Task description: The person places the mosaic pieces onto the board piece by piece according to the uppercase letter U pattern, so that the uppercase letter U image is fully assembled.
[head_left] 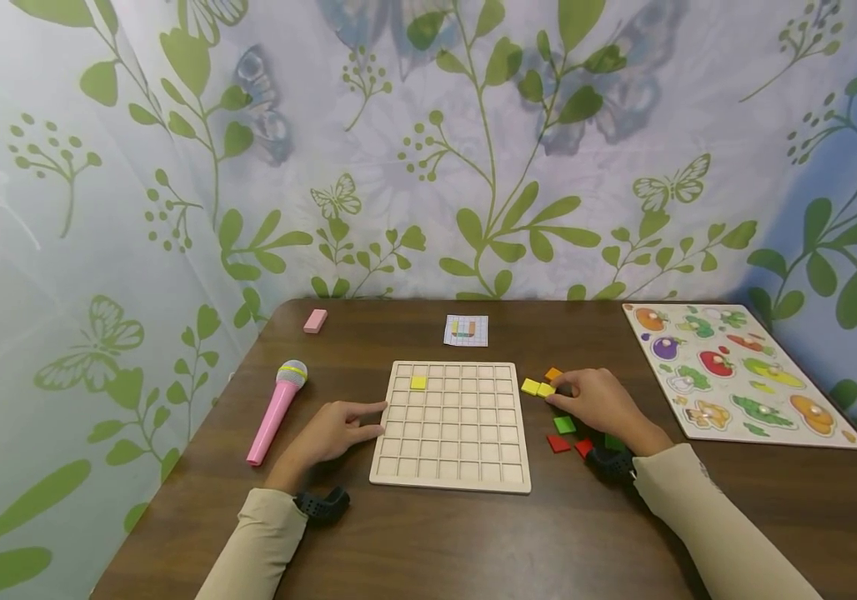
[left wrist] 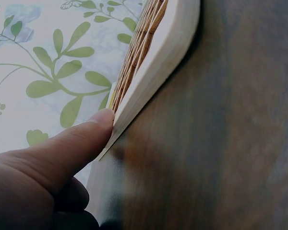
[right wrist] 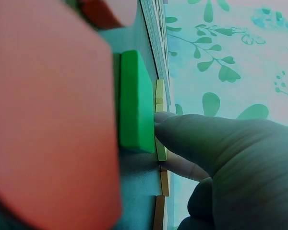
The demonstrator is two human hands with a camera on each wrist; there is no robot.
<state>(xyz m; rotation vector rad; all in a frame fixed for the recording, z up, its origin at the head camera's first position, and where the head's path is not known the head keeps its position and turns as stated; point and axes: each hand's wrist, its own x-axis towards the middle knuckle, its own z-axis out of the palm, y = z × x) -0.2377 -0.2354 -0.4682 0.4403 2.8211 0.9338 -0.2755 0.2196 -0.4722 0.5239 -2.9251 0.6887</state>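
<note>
A pale wooden grid board [head_left: 449,425] lies on the table, with one yellow tile [head_left: 418,382] in a square near its upper left. My left hand [head_left: 331,433] touches the board's left edge with thumb and index finger extended; the left wrist view shows a fingertip [left wrist: 103,119] against the rim. Right of the board, my right hand [head_left: 597,404] pinches another yellow tile [head_left: 545,390] between thumb and index finger. Beside it lie a second loose yellow tile [head_left: 529,387] and an orange tile [head_left: 553,375]. A green tile [right wrist: 136,103] stands large before the right thumb [right wrist: 170,125].
Red tiles [head_left: 558,443] lie nearer me, under the right wrist. A small pattern card [head_left: 466,331] is behind the board. At left are a pink toy microphone [head_left: 275,417] and a pink block [head_left: 315,321]. A vegetable puzzle board [head_left: 744,371] occupies the right side.
</note>
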